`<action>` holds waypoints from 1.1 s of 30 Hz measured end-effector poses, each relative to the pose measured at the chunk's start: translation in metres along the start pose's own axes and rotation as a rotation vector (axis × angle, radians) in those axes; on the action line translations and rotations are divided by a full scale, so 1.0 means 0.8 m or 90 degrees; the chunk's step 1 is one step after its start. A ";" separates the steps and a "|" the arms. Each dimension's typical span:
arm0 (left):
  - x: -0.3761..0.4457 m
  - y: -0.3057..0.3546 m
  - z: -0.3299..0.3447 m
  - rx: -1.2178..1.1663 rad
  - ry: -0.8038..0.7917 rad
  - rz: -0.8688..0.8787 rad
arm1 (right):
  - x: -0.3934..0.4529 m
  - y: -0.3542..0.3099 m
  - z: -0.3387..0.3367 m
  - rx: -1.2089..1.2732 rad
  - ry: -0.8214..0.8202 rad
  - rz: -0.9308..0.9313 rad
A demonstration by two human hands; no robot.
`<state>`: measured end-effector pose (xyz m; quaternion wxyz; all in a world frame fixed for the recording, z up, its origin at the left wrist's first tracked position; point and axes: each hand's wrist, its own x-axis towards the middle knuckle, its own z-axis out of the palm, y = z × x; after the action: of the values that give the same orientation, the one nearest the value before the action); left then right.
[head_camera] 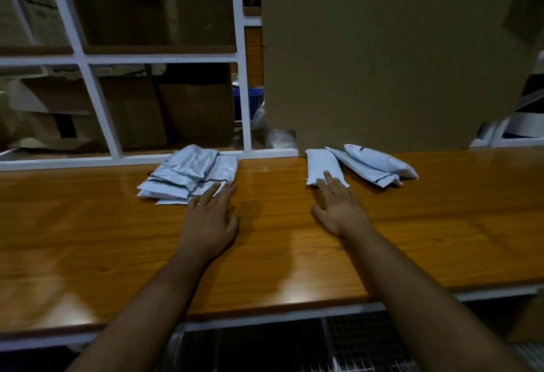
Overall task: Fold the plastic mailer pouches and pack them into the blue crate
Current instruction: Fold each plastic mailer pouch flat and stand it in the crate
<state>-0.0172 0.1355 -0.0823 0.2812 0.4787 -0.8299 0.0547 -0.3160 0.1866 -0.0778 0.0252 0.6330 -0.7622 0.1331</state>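
From the head view, the left hand (210,215) is lying flat, fingers straight, tips touching the near right corner of the heap of pouches (188,176); the right hand (338,206) is spreading open on the nearest folded pouch (322,167), whose long axis is running away from it; only a sliver of blue crate (248,103) is showing behind the wooden table (88,239).

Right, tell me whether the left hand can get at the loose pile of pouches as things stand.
Probably yes. The left hand is stretched flat over the wooden table, its fingers already on the near right edge of the pouch pile, and nothing lies between them.
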 end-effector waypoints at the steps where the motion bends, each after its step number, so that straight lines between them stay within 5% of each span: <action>1: -0.001 0.001 -0.001 0.000 0.001 -0.005 | 0.006 0.001 0.001 -0.006 -0.027 0.015; 5: -0.005 0.000 -0.006 -0.024 -0.015 -0.040 | 0.017 -0.001 0.001 -0.019 -0.104 0.047; 11: -0.014 0.006 -0.020 -0.073 -0.011 -0.096 | -0.003 0.001 0.004 -0.022 -0.013 0.021; 16: -0.021 0.005 -0.027 -0.139 0.025 -0.130 | -0.020 0.001 0.003 0.206 0.080 -0.031; 24: -0.043 0.000 -0.028 -0.256 -0.019 -0.101 | -0.069 -0.031 -0.012 0.271 0.064 -0.167; 33: -0.085 0.013 -0.052 -0.075 -0.104 -0.114 | -0.065 -0.123 -0.033 0.118 0.164 -0.228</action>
<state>0.0177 0.2077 -0.0806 0.2438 0.5365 -0.8058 -0.0583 -0.2137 0.2265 -0.0460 0.0869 0.7357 -0.6126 0.2757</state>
